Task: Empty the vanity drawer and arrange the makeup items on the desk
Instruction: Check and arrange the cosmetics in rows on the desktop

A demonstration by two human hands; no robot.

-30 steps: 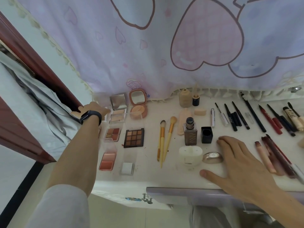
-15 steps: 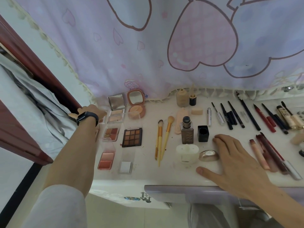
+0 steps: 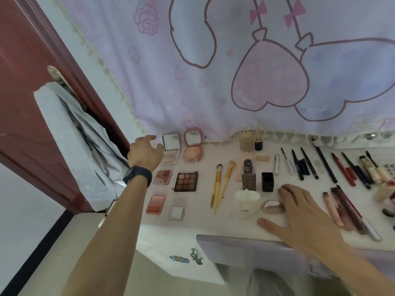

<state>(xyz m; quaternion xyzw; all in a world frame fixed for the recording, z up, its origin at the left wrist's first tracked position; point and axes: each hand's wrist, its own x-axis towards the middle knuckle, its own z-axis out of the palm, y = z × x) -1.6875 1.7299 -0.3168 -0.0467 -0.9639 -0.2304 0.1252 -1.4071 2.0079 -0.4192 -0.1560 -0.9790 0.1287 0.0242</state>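
**A:** Which grip is nearer the square mirrored palette (image 3: 171, 142)?

**B:** The left grip (image 3: 146, 153). It hovers over the far left corner of the counter (image 3: 198, 223), fingers loosely curled, nothing in it. The palette lies just to its right with the lid stood up. The thumb is close by the lid's left edge, though I cannot tell whether it touches.

**A:** And the other one?

**B:** The right grip (image 3: 299, 212) lies flat and spread on the counter, well apart to the right. Its fingertips are beside a gold oval case (image 3: 272, 207), and it holds nothing.

**A:** So which way does the reach go?

**B:** Rightward, I'd judge, and short. The opened palette runs far to near, so the fingers would close across its left and right sides. Its neighbour, the round compact (image 3: 193, 146), sits just beyond on the right.
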